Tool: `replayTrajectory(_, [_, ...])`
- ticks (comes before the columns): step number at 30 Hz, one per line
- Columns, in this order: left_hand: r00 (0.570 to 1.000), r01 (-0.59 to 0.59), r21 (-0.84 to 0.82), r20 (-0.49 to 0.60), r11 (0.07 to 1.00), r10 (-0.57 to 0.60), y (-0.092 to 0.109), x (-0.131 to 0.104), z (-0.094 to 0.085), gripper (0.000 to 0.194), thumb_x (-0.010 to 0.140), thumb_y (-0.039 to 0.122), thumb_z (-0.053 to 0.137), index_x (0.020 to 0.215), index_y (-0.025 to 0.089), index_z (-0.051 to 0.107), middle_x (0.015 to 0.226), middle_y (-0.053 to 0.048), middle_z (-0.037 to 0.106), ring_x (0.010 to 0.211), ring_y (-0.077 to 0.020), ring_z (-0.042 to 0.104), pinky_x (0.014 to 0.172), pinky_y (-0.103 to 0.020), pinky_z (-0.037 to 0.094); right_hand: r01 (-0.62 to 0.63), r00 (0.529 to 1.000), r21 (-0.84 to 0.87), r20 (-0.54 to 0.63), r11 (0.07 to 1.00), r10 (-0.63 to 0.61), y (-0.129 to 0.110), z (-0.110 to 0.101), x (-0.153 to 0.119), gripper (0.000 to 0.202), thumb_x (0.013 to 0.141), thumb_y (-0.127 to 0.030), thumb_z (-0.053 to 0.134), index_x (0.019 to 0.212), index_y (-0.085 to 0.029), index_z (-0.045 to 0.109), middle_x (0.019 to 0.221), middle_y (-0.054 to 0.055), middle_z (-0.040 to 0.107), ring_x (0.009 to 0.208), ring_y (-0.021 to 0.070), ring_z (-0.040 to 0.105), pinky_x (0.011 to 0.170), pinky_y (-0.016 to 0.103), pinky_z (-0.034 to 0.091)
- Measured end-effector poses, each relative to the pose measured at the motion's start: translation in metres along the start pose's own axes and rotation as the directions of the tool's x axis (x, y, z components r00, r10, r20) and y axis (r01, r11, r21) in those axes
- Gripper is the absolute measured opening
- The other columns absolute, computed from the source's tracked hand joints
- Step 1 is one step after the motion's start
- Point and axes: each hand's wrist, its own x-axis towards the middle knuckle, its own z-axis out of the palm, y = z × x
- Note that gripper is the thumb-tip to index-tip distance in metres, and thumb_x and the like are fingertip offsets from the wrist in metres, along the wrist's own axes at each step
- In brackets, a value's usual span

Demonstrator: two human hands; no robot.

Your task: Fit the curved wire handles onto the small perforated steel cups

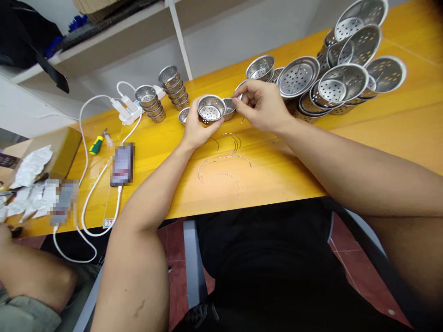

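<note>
My left hand point(198, 127) is wrapped round a small perforated metal cup point(211, 109), its open top tilted toward me. Close to that cup's right side, my right hand point(261, 103) has thumb and forefinger pinched together. What sits in the pinch is too small to make out. Behind the fingers stands another small perforated cup point(229, 109). A further little cup point(183, 115) is partly hidden by my left hand. Several thin curved wires point(230, 179) lie on the table just below my hands.
Stacked small cups point(150, 103) stand at the left back. Larger perforated metal baskets point(341, 85) crowd the right back. Leftward are a power strip point(129, 113), cables, a phone point(122, 163), a green-yellow screwdriver point(97, 144) and a cardboard box point(65, 150). Another person's arm point(31, 269) shows at lower left.
</note>
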Motion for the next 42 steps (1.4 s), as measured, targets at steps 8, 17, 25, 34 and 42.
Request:
replayTrajectory(8, [0.998, 0.065, 0.027, -0.021, 0.998, -0.065, 0.024, 0.001, -0.003, 0.092, 0.09, 0.088, 0.107, 0.152, 0.034, 0.067, 0.147, -0.009, 0.08, 0.143, -0.0344, 0.082, 0.142, -0.067, 0.065, -0.006, 1.0, 0.026, -0.009, 1.0, 0.006, 0.0, 0.002, 0.0, 0.061, 0.099, -0.098, 0.094, 0.102, -0.038, 0.081, 0.08, 0.003, 0.071, 0.068, 0.0263, 0.056, 0.061, 0.049, 0.053])
replayTrajectory(17, [0.998, 0.064, -0.001, 0.018, 0.998, -0.064, 0.006, 0.001, 0.004, 0.103, 0.096, 0.096, 0.095, 0.172, 0.038, 0.055, 0.168, -0.014, 0.074, 0.164, -0.0393, 0.076, 0.149, -0.065, 0.059, 0.004, 1.0, 0.042, -0.016, 0.999, -0.003, 0.0, 0.002, 0.0, 0.064, 0.099, -0.1, 0.093, 0.104, -0.038, 0.082, 0.08, 0.004, 0.07, 0.069, 0.027, 0.058, 0.065, 0.05, 0.056])
replayTrajectory(25, [0.993, 0.122, 0.042, -0.011, 0.992, -0.122, 0.035, 0.003, 0.004, 0.095, 0.084, 0.097, 0.105, 0.148, 0.035, 0.072, 0.146, -0.009, 0.078, 0.143, -0.0375, 0.081, 0.141, -0.069, 0.062, -0.04, 0.999, 0.003, 0.009, 0.999, 0.04, -0.004, 0.004, -0.002, 0.074, 0.095, -0.111, 0.086, 0.107, -0.038, 0.081, 0.081, 0.004, 0.071, 0.073, 0.0297, 0.063, 0.067, 0.052, 0.061])
replayTrajectory(34, [0.99, 0.128, 0.023, 0.061, 0.991, -0.129, 0.034, 0.0, 0.008, 0.098, 0.089, 0.092, 0.104, 0.156, 0.033, 0.064, 0.153, -0.013, 0.082, 0.148, -0.0377, 0.082, 0.139, -0.066, 0.066, 0.011, 0.997, 0.009, 0.071, 1.0, -0.012, -0.006, 0.009, -0.004, 0.069, 0.102, -0.101, 0.086, 0.11, -0.032, 0.081, 0.081, 0.005, 0.068, 0.073, 0.0277, 0.061, 0.073, 0.05, 0.061])
replayTrajectory(42, [0.991, 0.103, 0.061, 0.075, 0.993, -0.107, 0.021, -0.002, 0.007, 0.104, 0.086, 0.095, 0.104, 0.164, 0.036, 0.067, 0.161, -0.015, 0.076, 0.158, -0.0427, 0.076, 0.144, -0.069, 0.061, 0.01, 0.998, 0.011, 0.058, 1.0, -0.011, -0.003, 0.007, -0.003, 0.071, 0.101, -0.103, 0.085, 0.112, -0.033, 0.081, 0.081, 0.005, 0.065, 0.073, 0.0282, 0.06, 0.071, 0.048, 0.058])
